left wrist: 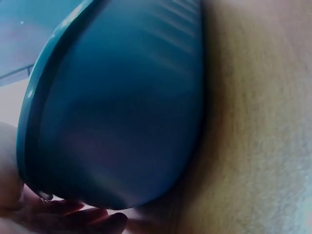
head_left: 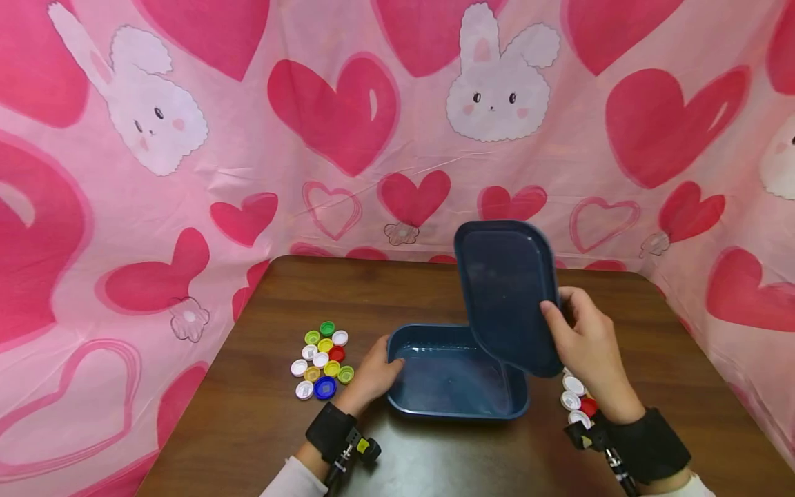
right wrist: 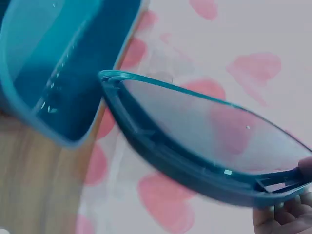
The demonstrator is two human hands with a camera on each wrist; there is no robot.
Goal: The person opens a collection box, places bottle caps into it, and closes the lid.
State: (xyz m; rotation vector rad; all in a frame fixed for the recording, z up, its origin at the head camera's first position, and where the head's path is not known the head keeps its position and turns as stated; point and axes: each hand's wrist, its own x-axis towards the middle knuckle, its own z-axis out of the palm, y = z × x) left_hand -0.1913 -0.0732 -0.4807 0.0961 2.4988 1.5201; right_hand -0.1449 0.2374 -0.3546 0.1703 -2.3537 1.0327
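Note:
A dark blue plastic container (head_left: 456,386), rectangular with rounded corners, sits on the table with its top uncovered and nothing inside. My left hand (head_left: 371,374) grips its left end, thumb over the rim; the left wrist view shows fingers (left wrist: 73,220) against the outer wall. Raised above the container's right side is the matching lid (head_left: 506,293), tilted almost upright. My right hand (head_left: 589,345) pinches the lid's lower right edge, thumb on the near face. In the right wrist view the lid (right wrist: 170,158) appears edge-on, with its far corner overlapping the container (right wrist: 92,53).
Several plastic bottle caps (head_left: 320,359) in white, yellow, green, red and blue lie left of my left hand. More white and red caps (head_left: 573,385) lie under my right forearm, partly hidden. A pink heart-print cloth (head_left: 428,145) hangs behind the brown wooden table (head_left: 373,283).

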